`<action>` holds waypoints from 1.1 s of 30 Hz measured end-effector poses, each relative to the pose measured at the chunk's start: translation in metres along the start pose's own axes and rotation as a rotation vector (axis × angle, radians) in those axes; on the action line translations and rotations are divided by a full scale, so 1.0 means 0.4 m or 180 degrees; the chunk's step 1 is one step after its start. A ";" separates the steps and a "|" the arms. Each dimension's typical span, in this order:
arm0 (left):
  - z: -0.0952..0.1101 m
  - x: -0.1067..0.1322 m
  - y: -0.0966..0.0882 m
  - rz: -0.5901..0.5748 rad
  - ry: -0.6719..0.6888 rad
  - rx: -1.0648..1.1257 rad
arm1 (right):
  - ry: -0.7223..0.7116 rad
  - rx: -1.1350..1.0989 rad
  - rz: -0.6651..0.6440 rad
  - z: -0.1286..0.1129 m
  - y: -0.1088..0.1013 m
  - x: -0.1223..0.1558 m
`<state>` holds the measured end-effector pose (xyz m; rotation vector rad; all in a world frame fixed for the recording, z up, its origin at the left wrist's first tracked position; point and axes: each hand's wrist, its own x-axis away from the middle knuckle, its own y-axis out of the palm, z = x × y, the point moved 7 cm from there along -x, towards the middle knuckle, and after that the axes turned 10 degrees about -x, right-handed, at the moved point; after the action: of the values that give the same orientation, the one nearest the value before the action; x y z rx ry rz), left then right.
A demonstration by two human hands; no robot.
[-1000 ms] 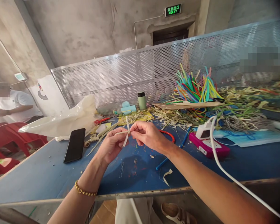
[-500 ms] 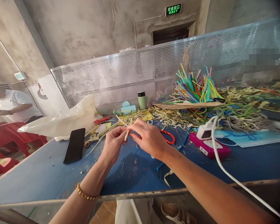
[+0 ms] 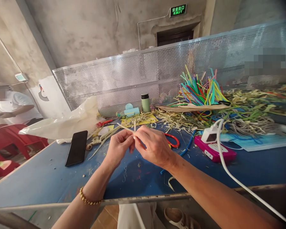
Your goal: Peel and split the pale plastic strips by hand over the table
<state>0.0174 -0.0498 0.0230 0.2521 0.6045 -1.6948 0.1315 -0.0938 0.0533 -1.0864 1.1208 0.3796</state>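
Note:
My left hand (image 3: 121, 144) pinches a pale, flat strip of dried plant fibre (image 3: 124, 128), whose thin end sticks out up and to the left. Pressed close beside it, my right hand (image 3: 152, 144) has thumb and fingers closed on the same pale strips where they cross. One short end (image 3: 134, 125) points straight up between the two hands. Both hands are held above the blue table (image 3: 133, 178). The exact crossing of the strips is mostly hidden by my fingertips. A gold bead bracelet (image 3: 85, 197) circles my left wrist.
To the left lie a black phone (image 3: 76, 148) and a plastic sheet (image 3: 69, 124). Red-handled scissors (image 3: 105, 123), a green bottle (image 3: 145, 103), fibre scraps (image 3: 181, 119) and colourful pipe cleaners (image 3: 203, 89) are behind. At right sits a magenta box (image 3: 216, 150) with a white cable (image 3: 238, 183).
My right hand has shifted slightly down and right, its fingers more curled. The strip end that pointed down between my hands is gone from view; a short end now stands upright.

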 end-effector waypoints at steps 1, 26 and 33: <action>0.001 0.001 -0.004 0.0076 0.0017 -0.0111 | 0.0006 0.0003 -0.0003 -0.002 0.000 0.000; -0.016 -0.009 -0.013 0.0196 -0.0272 0.1148 | 0.1113 -0.1046 0.0135 0.059 0.005 0.002; -0.014 -0.008 -0.009 0.0222 -0.0352 0.1007 | 0.1129 -0.1003 0.0067 0.075 0.015 0.002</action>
<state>0.0139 -0.0437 0.0208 0.3970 0.2408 -1.7201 0.1433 -0.0659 0.0500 -1.4598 1.4176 0.3982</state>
